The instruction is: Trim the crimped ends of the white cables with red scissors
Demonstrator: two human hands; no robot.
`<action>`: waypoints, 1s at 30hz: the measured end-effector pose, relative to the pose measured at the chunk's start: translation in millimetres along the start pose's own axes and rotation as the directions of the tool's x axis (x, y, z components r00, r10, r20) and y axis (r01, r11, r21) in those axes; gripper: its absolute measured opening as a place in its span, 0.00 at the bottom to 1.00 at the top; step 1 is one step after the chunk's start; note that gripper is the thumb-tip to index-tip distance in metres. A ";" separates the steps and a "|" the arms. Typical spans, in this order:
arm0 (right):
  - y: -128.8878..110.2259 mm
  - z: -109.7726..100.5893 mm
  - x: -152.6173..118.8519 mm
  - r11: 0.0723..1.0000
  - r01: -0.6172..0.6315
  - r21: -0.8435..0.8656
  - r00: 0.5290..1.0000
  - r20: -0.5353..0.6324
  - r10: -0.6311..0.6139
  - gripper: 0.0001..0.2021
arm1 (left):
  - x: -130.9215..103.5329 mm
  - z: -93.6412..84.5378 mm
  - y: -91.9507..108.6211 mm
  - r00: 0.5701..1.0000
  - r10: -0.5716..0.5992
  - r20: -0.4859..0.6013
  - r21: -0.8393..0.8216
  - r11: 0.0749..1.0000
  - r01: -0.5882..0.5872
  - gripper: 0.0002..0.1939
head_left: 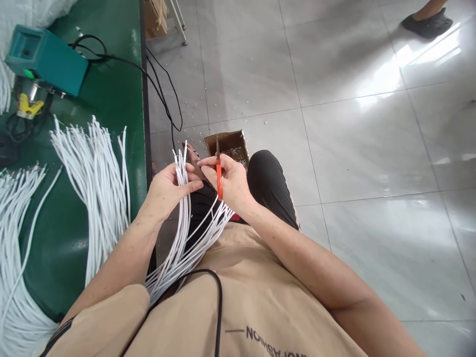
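My left hand point(169, 188) is closed around a small bunch of white wires point(182, 213) near their upper ends, which stick up past the fingers. Just to the right, my right hand point(230, 181) holds scissors point(219, 182) with orange-red handles, the blades pointing up and away from me. Its thumb and forefinger are close together near the left hand; whether anything is between their tips is too small to tell. More white wires point(217, 220) pass below the right hand and run down across my lap toward the lower left.
An open cardboard box point(226, 140) with small clippings stands on the floor beyond the hands. On the green table point(115, 99) at left lie wire bundles point(100, 188) and a teal device point(48, 59). A person's shoe point(427, 24) shows at upper right.
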State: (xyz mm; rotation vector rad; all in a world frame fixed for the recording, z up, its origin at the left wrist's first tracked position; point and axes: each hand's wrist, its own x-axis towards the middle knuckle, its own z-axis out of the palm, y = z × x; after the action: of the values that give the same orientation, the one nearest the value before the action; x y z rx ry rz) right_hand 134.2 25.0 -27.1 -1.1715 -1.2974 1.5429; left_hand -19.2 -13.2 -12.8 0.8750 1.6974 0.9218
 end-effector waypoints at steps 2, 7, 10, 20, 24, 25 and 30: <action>-0.8 0.4 1.4 1.000 0.002 0.006 1.000 0.017 -0.002 0.08 | -0.7 0.1 1.8 0.996 -0.003 0.086 -0.008 1.000 0.003 0.23; 3.7 -0.6 4.0 1.000 -0.019 0.012 0.997 0.071 0.018 0.10 | -1.5 -1.6 3.0 0.976 -0.002 0.216 -0.063 0.998 0.016 0.22; 7.5 -1.6 3.9 0.999 -0.026 -0.035 0.996 0.088 0.029 0.10 | -1.3 -0.6 2.9 0.983 -0.011 0.182 -0.101 0.994 0.029 0.23; 11.6 -4.6 3.1 0.987 -0.093 -0.130 0.985 0.133 0.110 0.10 | -3.4 10.4 0.3 0.996 -0.066 0.064 -0.287 0.955 0.082 0.19; 15.9 -11.8 5.4 0.894 0.042 -0.447 0.991 0.131 0.019 0.11 | -3.9 10.5 1.9 0.996 -0.085 0.028 -0.264 0.960 0.089 0.17; 16.8 -13.3 5.7 0.841 0.078 -0.536 0.990 0.141 -0.002 0.12 | -3.8 10.3 2.4 0.996 -0.086 0.024 -0.257 0.962 0.089 0.17; 17.4 -15.1 4.3 0.676 0.173 -0.716 0.975 0.221 -0.016 0.12 | -3.2 10.9 1.7 0.998 -0.042 -0.041 -0.222 0.975 0.032 0.17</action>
State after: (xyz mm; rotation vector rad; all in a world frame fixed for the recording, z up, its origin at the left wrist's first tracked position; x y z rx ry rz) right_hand 147.5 30.1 -45.7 -1.4066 -2.2076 1.0727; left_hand -7.7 -13.2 -12.5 0.6767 1.6070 1.0889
